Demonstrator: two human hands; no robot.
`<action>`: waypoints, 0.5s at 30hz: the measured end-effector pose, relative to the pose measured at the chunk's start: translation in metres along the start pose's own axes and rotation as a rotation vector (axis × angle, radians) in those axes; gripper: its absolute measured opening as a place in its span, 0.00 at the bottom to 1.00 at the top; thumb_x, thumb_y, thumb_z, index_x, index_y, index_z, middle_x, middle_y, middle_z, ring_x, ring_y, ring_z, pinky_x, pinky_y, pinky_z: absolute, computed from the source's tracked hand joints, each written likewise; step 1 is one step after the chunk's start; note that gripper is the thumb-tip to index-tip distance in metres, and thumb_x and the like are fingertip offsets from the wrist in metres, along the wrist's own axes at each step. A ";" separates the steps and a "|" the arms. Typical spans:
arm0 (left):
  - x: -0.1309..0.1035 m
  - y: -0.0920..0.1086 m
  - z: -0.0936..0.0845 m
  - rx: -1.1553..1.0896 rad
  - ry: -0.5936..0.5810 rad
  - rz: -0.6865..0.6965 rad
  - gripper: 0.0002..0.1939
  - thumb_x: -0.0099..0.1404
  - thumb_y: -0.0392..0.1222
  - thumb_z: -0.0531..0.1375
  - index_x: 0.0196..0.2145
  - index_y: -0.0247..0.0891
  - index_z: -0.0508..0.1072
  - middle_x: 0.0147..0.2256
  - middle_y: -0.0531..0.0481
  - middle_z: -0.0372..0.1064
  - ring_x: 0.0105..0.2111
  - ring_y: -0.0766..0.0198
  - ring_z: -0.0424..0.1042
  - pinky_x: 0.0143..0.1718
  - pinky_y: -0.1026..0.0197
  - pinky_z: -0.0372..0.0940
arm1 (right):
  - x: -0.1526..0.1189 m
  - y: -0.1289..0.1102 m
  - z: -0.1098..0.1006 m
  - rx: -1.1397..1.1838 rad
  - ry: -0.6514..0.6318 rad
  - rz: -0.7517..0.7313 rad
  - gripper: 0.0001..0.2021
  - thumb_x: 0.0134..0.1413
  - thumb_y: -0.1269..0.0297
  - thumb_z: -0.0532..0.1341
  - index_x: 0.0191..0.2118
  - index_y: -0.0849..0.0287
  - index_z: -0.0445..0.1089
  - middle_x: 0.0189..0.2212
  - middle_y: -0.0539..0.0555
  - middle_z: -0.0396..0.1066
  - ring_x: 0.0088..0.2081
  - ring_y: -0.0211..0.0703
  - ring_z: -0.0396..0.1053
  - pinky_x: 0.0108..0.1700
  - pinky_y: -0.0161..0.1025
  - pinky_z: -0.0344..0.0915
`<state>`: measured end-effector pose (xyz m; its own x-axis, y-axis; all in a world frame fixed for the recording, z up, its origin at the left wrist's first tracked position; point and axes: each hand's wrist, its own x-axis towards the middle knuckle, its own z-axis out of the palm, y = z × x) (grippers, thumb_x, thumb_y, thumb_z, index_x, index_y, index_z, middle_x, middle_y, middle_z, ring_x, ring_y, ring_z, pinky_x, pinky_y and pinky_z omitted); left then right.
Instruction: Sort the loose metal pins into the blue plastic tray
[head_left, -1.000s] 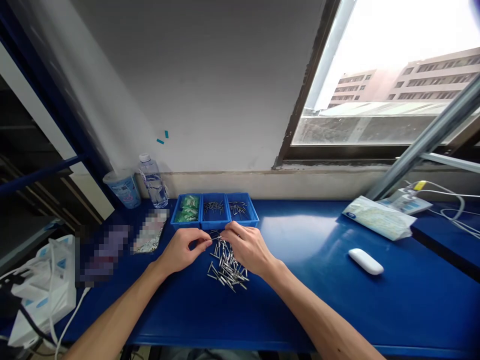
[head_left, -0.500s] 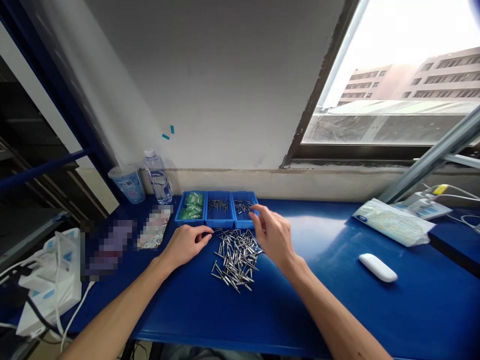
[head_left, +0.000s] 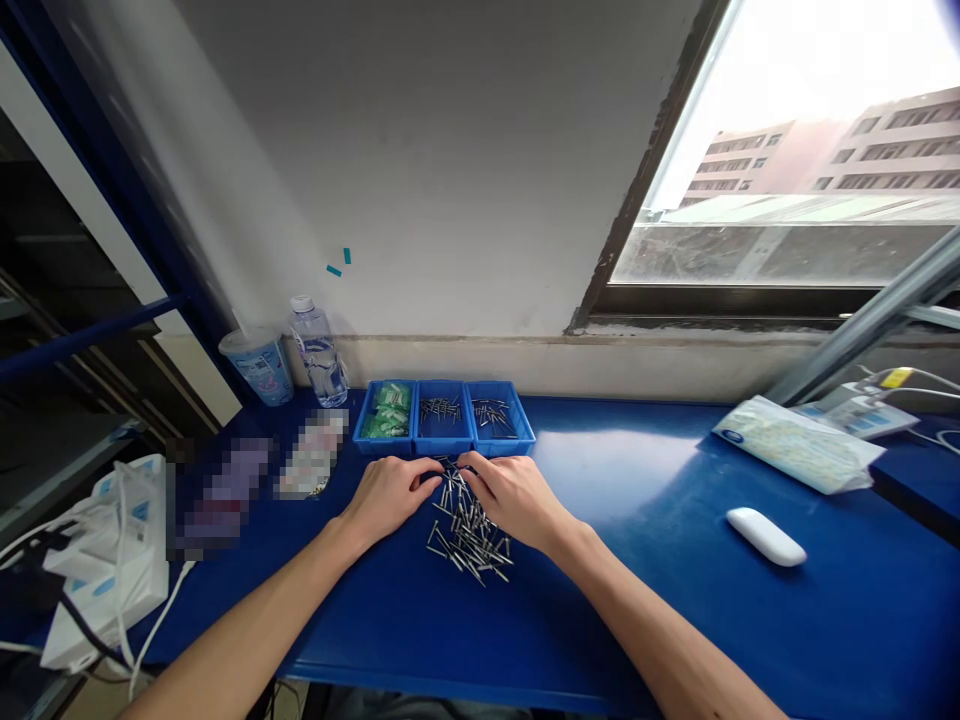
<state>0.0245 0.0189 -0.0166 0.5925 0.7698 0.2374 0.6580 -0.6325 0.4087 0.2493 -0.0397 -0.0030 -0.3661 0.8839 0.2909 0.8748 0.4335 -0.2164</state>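
A heap of thin silver metal pins [head_left: 471,540], like rivets or screws, lies loose on the blue table. At its upper left edge my left hand [head_left: 390,495] rests with thumb and forefinger drawn together; what is between the tips is too small to make out. My right hand [head_left: 517,495] reaches over the heap's upper right, fingers bent and closed at the tips, covering part of it. Behind both hands stand three joined blue bins: a left bin [head_left: 361,425] with green packets, a middle bin [head_left: 442,446] and a right bin [head_left: 523,432] with pins inside.
A water bottle [head_left: 319,355] and a paper cup [head_left: 259,368] stand at the back left. Power strips [head_left: 112,570] with cables lie at far left. On the right are a white oval case [head_left: 766,537] and a pale packet [head_left: 795,445], below a window.
My right hand has moved from the right bin down and left to the heap, and its fingers have come together. My left hand has shifted slightly right.
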 end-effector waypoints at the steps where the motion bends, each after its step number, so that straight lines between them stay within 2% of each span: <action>1: 0.000 0.000 0.001 0.002 0.007 0.005 0.11 0.74 0.47 0.61 0.46 0.47 0.83 0.24 0.54 0.76 0.25 0.61 0.76 0.27 0.64 0.57 | 0.000 0.000 0.001 -0.001 -0.003 -0.002 0.12 0.78 0.64 0.50 0.54 0.58 0.69 0.27 0.50 0.77 0.27 0.41 0.75 0.29 0.37 0.50; 6: -0.001 -0.003 0.002 -0.018 0.022 0.033 0.10 0.73 0.47 0.60 0.41 0.46 0.83 0.23 0.55 0.74 0.24 0.63 0.73 0.26 0.64 0.56 | -0.001 0.002 0.004 -0.008 -0.018 0.000 0.13 0.78 0.64 0.49 0.52 0.58 0.71 0.27 0.50 0.76 0.27 0.41 0.74 0.29 0.37 0.49; 11: -0.003 -0.004 -0.008 -0.096 0.056 0.044 0.10 0.74 0.47 0.60 0.41 0.45 0.82 0.22 0.57 0.72 0.22 0.66 0.71 0.27 0.64 0.56 | -0.001 0.000 0.002 -0.004 -0.037 0.004 0.13 0.78 0.63 0.51 0.51 0.58 0.72 0.28 0.51 0.78 0.28 0.42 0.75 0.30 0.36 0.53; 15: -0.005 -0.003 -0.018 -0.160 0.131 0.056 0.11 0.74 0.48 0.60 0.41 0.43 0.81 0.22 0.57 0.69 0.22 0.67 0.68 0.27 0.64 0.56 | -0.001 -0.001 0.002 0.022 -0.009 -0.014 0.10 0.76 0.63 0.56 0.52 0.57 0.73 0.36 0.53 0.81 0.34 0.43 0.78 0.32 0.35 0.58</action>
<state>0.0112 0.0189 -0.0034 0.5537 0.7449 0.3722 0.5371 -0.6610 0.5240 0.2483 -0.0401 -0.0051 -0.3816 0.8792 0.2853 0.8622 0.4498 -0.2328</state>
